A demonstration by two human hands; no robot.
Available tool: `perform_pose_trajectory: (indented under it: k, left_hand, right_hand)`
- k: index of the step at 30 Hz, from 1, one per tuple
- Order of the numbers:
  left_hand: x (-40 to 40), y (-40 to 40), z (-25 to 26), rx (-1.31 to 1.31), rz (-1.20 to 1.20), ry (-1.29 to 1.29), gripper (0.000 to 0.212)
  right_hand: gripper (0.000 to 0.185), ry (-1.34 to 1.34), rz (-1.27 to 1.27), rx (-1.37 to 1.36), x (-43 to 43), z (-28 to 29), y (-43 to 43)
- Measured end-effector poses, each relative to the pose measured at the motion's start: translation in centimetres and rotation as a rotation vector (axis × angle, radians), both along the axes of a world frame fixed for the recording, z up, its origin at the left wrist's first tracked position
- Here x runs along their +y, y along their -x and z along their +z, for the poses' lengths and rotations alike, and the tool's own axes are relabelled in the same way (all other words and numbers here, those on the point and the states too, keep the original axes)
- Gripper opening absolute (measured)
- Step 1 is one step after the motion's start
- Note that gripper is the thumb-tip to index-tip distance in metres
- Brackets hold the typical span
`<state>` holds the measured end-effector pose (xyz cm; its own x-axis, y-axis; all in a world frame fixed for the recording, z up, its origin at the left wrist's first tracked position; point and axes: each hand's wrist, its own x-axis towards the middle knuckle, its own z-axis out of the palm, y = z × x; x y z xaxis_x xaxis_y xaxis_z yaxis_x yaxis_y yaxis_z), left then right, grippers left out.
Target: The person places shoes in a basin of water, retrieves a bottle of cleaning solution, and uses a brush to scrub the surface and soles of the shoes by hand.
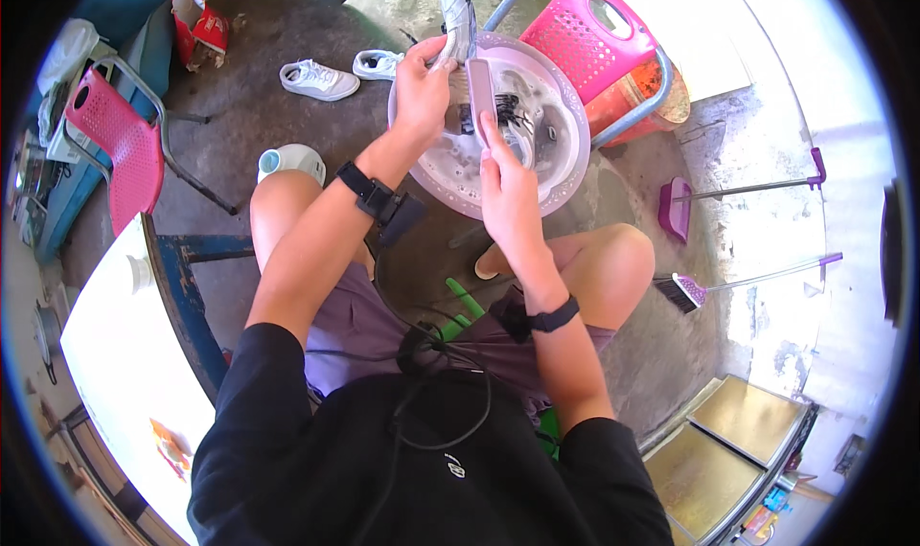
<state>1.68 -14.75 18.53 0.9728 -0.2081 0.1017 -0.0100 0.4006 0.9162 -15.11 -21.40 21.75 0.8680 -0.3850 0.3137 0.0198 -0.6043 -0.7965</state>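
Observation:
My left hand [424,90] grips a light-coloured shoe [458,25] above a pinkish-purple basin [575,126]. In my right hand [510,190] is the handle of a pinkish-mauve scrubbing brush [481,93], held upright beside the shoe. Its bristles are hard to make out against the shoe and the dark strands near it. Sudsy water [460,169] fills the basin. Another white shoe [523,144] lies partly in that water, half hidden behind my right hand and the brush.
Two white sneakers [320,80] stand on the floor left of the basin. A white plastic container [295,159] is by my left knee. Pink chairs [589,32] stand either side, with an orange bucket [632,108] at right. A purple dustpan [674,208] and a broom [683,292] lie farther right.

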Motion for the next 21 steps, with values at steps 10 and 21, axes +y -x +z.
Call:
perform_pose_trajectory:
  k: [10, 21]
  left_hand:
    - [2.3, 1.0, 1.5, 0.384, -0.468, 0.213, 0.052]
    - [2.5, 2.5, 2.8, 0.356, -0.742, 0.328, 0.066]
  right_hand:
    - [0.049, -1.022, -0.058, -0.128, -9.0, 1.4, -2.9]
    - [0.06, -1.121, 0.013, -0.068, -7.2, 0.8, -5.3]
